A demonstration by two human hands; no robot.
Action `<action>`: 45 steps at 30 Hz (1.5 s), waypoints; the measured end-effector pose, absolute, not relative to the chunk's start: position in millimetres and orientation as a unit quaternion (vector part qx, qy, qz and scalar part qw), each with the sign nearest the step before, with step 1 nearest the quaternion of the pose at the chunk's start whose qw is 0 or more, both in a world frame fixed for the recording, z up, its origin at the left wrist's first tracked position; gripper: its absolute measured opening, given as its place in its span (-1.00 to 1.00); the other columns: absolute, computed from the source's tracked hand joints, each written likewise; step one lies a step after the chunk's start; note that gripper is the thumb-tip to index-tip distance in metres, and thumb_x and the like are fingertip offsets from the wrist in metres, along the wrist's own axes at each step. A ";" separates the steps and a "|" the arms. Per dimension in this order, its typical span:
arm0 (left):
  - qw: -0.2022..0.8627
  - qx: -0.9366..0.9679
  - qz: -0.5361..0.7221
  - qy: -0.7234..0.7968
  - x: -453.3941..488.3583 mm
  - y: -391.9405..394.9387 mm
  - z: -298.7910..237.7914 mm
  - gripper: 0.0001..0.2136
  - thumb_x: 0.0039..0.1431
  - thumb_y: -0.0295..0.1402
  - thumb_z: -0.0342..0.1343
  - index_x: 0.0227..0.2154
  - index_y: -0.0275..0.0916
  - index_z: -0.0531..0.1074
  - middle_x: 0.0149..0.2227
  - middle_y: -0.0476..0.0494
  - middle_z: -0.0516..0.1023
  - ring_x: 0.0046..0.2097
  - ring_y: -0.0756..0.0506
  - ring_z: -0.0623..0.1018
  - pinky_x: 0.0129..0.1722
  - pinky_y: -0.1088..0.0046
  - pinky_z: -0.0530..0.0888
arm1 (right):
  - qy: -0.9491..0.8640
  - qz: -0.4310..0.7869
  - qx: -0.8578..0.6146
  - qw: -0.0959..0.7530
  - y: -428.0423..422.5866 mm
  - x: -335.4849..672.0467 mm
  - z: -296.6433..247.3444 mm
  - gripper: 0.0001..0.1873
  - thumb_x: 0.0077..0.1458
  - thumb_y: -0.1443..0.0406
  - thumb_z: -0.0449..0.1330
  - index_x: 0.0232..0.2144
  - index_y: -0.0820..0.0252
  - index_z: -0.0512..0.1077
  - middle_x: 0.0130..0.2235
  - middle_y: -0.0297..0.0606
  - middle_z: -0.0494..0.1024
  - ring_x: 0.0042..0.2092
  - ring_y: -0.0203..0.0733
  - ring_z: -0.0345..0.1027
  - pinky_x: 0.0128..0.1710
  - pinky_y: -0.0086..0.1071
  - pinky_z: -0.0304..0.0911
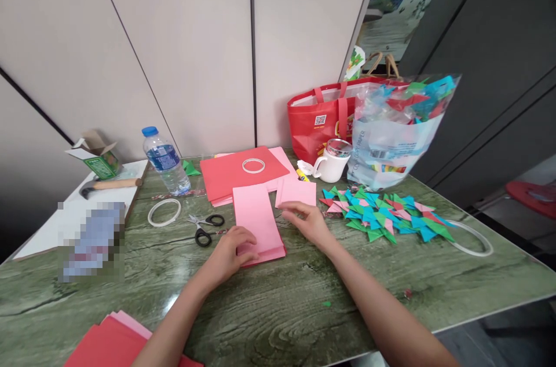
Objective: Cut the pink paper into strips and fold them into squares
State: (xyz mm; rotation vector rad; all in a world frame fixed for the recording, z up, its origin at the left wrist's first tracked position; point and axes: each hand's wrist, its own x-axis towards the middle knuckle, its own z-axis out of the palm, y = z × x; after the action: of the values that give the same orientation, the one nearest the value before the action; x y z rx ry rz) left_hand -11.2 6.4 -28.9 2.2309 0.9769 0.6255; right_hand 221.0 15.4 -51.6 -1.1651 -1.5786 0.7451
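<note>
A stack of long pink paper strips lies in the middle of the green table. My left hand rests on its near left corner, fingers curled and pressing the sheets. My right hand lies at the stack's right edge, fingers stretched flat toward a smaller pink stack. Black-handled scissors sit just left of the strips.
Red and pink sheets with a tape ring lie behind. A pile of folded paper triangles, a white mug, a plastic bag, a red bag, a water bottle and a hammer stand around.
</note>
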 end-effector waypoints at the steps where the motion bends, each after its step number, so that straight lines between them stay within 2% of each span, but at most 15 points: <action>1: 0.307 0.845 0.240 0.367 -11.2 6.6 -29.4 -0.90 0.03 -0.33 0.08 -0.41 -0.21 0.46 -0.33 -0.15 0.51 -0.21 -0.12 0.44 -0.18 0.34 0.33 | -0.674 0.345 -0.456 0.467 11.7 215.9 -48.3 -0.77 -0.01 0.22 0.14 -0.28 0.13 0.48 -0.24 -0.23 0.54 -0.17 -0.13 0.39 -0.12 -0.24 0.25; 3: 0.295 0.838 0.245 0.387 -10.8 6.3 -30.7 -0.82 0.11 -0.35 -0.04 -0.45 -0.22 0.46 -0.38 -0.16 0.52 -0.27 -0.11 0.45 -0.24 0.36 0.35 | -0.711 0.377 -0.423 0.417 5.6 207.4 -45.8 -0.76 -0.09 0.19 0.21 -0.32 0.13 0.50 -0.27 -0.24 0.55 -0.22 -0.13 0.39 -0.18 -0.27 0.27; 5: 0.277 0.825 0.252 0.423 -9.9 5.6 -31.7 -0.80 0.11 -0.34 -0.06 -0.49 -0.23 0.44 -0.45 -0.14 0.50 -0.36 -0.10 0.45 -0.32 0.38 0.35 | -0.728 0.377 -0.411 0.400 2.5 202.3 -47.5 -0.77 -0.14 0.19 0.25 -0.37 0.15 0.51 -0.30 -0.24 0.55 -0.26 -0.14 0.39 -0.23 -0.30 0.27; 7: 0.267 0.804 0.287 0.448 -9.4 5.0 -31.7 -0.83 0.08 -0.32 -0.01 -0.52 -0.24 0.40 -0.47 -0.12 0.48 -0.39 -0.09 0.44 -0.35 0.40 0.35 | -0.720 0.376 -0.412 0.413 2.5 200.7 -50.9 -0.82 -0.10 0.21 0.23 -0.42 0.16 0.51 -0.33 -0.24 0.55 -0.28 -0.15 0.39 -0.26 -0.32 0.27; 10: 0.271 0.728 0.405 0.482 -10.8 6.3 -30.8 -0.87 0.05 -0.28 0.03 -0.50 -0.23 0.36 -0.37 -0.10 0.48 -0.31 -0.08 0.45 -0.28 0.40 0.35 | -0.666 0.394 -0.440 0.457 5.7 202.2 -53.8 -0.82 -0.03 0.21 0.16 -0.45 0.17 0.50 -0.38 -0.26 0.55 -0.32 -0.17 0.39 -0.26 -0.32 0.26; 12: 0.300 0.641 0.481 0.518 -12.8 9.0 -30.6 -0.82 0.09 -0.22 -0.02 -0.45 -0.23 0.33 -0.37 -0.08 0.46 -0.34 -0.06 0.46 -0.33 0.40 0.37 | -0.621 0.420 -0.457 0.479 7.7 203.7 -53.0 -0.81 -0.06 0.18 0.18 -0.47 0.18 0.48 -0.42 -0.30 0.55 -0.36 -0.20 0.38 -0.30 -0.34 0.26; 15: 0.426 0.498 0.536 0.532 -14.2 13.3 -31.1 -0.72 0.09 -0.09 -0.08 -0.38 -0.24 0.27 -0.49 0.00 0.39 -0.49 -0.03 0.46 -0.50 0.42 0.40 | -0.580 0.476 -0.444 0.491 8.3 204.6 -49.1 -0.77 -0.12 0.13 0.21 -0.50 0.19 0.45 -0.48 -0.34 0.52 -0.42 -0.24 0.36 -0.36 -0.37 0.25; 20: 0.624 0.357 0.517 0.464 -9.7 14.1 -30.7 -0.68 0.06 -0.13 0.01 -0.19 -0.22 0.19 -0.46 -0.02 0.47 -0.44 -0.05 0.55 -0.40 0.35 0.47 | -0.562 0.566 -0.387 0.463 4.2 203.6 -45.8 -0.72 -0.14 0.10 0.22 -0.49 0.21 0.41 -0.47 -0.35 0.49 -0.41 -0.27 0.35 -0.35 -0.40 0.23; 25: 0.663 0.337 0.508 0.434 -9.8 11.4 -30.4 -0.44 -0.11 -0.38 0.21 -0.01 -0.18 0.14 -0.34 -0.08 0.53 -0.37 -0.03 0.55 -0.42 0.47 0.45 | -0.554 0.589 -0.379 0.451 2.8 200.7 -50.7 -0.73 -0.14 0.13 0.24 -0.42 0.20 0.38 -0.46 -0.37 0.47 -0.41 -0.30 0.34 -0.36 -0.42 0.21; 28: 0.670 0.378 0.492 0.408 -10.4 9.0 -28.5 -0.43 -0.19 -0.43 0.25 -0.03 -0.22 0.24 -0.25 -0.17 0.54 -0.32 -0.06 0.55 -0.42 0.51 0.43 | -0.568 0.522 -0.397 0.498 3.8 197.3 -50.6 -0.80 -0.11 0.18 0.22 -0.51 0.20 0.36 -0.22 -0.25 0.47 -0.19 -0.21 0.34 -0.24 -0.38 0.22; 31: 0.671 0.404 0.484 0.390 -8.3 6.0 -26.0 -0.48 -0.18 -0.39 0.26 -0.07 -0.24 0.30 -0.21 -0.20 0.54 -0.28 -0.09 0.54 -0.42 0.51 0.42 | -0.569 0.463 -0.406 0.545 4.5 194.2 -49.5 -0.76 -0.12 0.23 0.22 -0.64 0.21 0.26 -0.02 -0.17 0.37 -0.01 -0.13 0.23 -0.13 -0.35 0.19; 36: 0.667 0.427 0.473 0.387 -3.6 2.5 -25.2 -0.54 -0.12 -0.32 0.23 -0.08 -0.22 0.32 -0.22 -0.17 0.54 -0.27 -0.09 0.53 -0.39 0.49 0.42 | -0.518 0.464 -0.460 0.552 4.4 191.9 -52.4 -0.80 -0.13 0.23 0.21 -0.59 0.21 0.29 -0.18 -0.14 0.48 -0.27 -0.18 0.37 -0.32 -0.35 0.25; 40: 0.665 0.449 0.467 0.372 -2.5 0.5 -24.8 -0.56 -0.03 -0.14 0.12 -0.10 -0.26 0.35 -0.20 -0.22 0.53 -0.27 -0.10 0.53 -0.38 0.45 0.43 | -0.523 0.423 -0.454 0.584 3.5 191.6 -54.2 -0.83 -0.14 0.27 0.21 -0.60 0.23 0.31 -0.07 -0.11 0.40 -0.16 -0.14 0.33 -0.35 -0.40 0.26; 42: 0.659 0.463 0.463 0.370 -2.6 -0.1 -25.2 -0.53 -0.07 -0.16 0.17 -0.09 -0.27 0.33 -0.21 -0.22 0.54 -0.27 -0.10 0.52 -0.35 0.45 0.43 | -0.523 0.419 -0.448 0.592 2.5 191.1 -54.5 -0.88 -0.13 0.28 0.21 -0.55 0.23 0.35 -0.06 -0.11 0.39 -0.16 -0.15 0.32 -0.37 -0.42 0.27; 45: 0.644 0.475 0.458 0.387 -3.2 0.5 -27.6 -0.51 -0.12 -0.29 0.24 -0.08 -0.28 0.30 -0.25 -0.21 0.56 -0.27 -0.11 0.53 -0.33 0.43 0.44 | -0.528 0.434 -0.444 0.579 0.2 189.2 -54.4 -0.80 -0.12 0.30 0.20 -0.34 0.21 0.40 -0.25 -0.20 0.46 -0.30 -0.24 0.33 -0.41 -0.43 0.25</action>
State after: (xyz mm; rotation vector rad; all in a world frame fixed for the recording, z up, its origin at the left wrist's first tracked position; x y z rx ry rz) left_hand -3.2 0.5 -27.6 1.0829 0.8820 1.0436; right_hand 189.2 0.2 -54.4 -1.0396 -1.2351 1.0160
